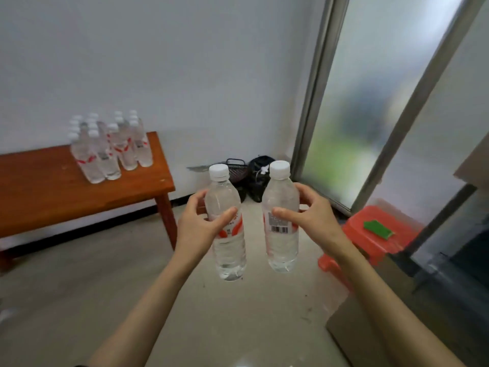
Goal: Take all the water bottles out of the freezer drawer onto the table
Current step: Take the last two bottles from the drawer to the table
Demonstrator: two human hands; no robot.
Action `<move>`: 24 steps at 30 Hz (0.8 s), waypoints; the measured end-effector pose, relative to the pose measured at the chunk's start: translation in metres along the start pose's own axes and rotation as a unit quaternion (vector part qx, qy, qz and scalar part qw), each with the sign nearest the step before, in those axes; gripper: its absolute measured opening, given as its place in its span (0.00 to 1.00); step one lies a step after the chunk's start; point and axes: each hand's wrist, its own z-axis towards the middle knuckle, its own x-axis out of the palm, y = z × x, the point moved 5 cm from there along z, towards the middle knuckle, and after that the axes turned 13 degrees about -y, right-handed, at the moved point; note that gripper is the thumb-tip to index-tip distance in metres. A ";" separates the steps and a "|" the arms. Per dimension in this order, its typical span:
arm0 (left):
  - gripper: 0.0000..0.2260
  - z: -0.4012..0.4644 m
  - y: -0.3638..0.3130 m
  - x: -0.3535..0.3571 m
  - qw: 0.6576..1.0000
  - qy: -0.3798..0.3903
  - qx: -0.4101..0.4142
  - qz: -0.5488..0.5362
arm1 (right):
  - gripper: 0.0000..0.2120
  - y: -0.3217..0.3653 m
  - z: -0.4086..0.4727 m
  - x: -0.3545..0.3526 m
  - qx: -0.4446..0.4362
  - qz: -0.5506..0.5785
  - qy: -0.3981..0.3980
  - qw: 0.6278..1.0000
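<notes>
My left hand (195, 226) grips a clear water bottle (227, 250) with a white cap and red label, held upright in mid-air. My right hand (315, 221) grips a second upright water bottle (281, 250), barcode facing me. The two bottles hang side by side above the floor, a small gap between them. To the left stands a brown wooden table (53, 197), and several water bottles (111, 149) are clustered upright near its back right corner. The freezer drawer is not clearly visible.
A red plastic stool (375, 239) with a green object (378, 227) on it stands at right by a frosted glass door (370, 102). Dark bags and a basket (248, 176) lie in the corner. A dark appliance edge (449, 274) is at far right.
</notes>
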 end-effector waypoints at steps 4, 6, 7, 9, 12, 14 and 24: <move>0.30 0.055 0.034 -0.057 0.999 -0.032 -0.019 0.029 | 0.27 0.010 0.029 0.100 -0.020 -0.002 0.058 0.998; 0.29 0.079 0.047 -0.079 0.998 -0.046 -0.028 0.038 | 0.25 0.012 0.043 0.140 -0.017 0.009 0.085 0.996; 0.29 0.092 0.053 -0.088 0.997 -0.050 -0.032 0.044 | 0.24 0.012 0.051 0.158 -0.018 0.010 0.098 0.995; 0.30 0.117 0.068 -0.105 0.996 -0.057 -0.044 0.056 | 0.25 0.012 0.067 0.192 -0.022 0.006 0.119 0.993; 0.31 0.153 0.086 -0.120 0.993 -0.074 -0.057 0.067 | 0.31 0.008 0.095 0.237 -0.030 -0.015 0.140 0.990; 0.32 0.177 0.097 -0.124 0.992 -0.084 -0.061 0.076 | 0.34 0.005 0.118 0.263 -0.039 -0.034 0.154 0.987; 0.33 0.325 0.148 -0.122 0.980 -0.115 -0.085 0.138 | 0.36 -0.011 0.254 0.389 -0.075 -0.084 0.258 0.960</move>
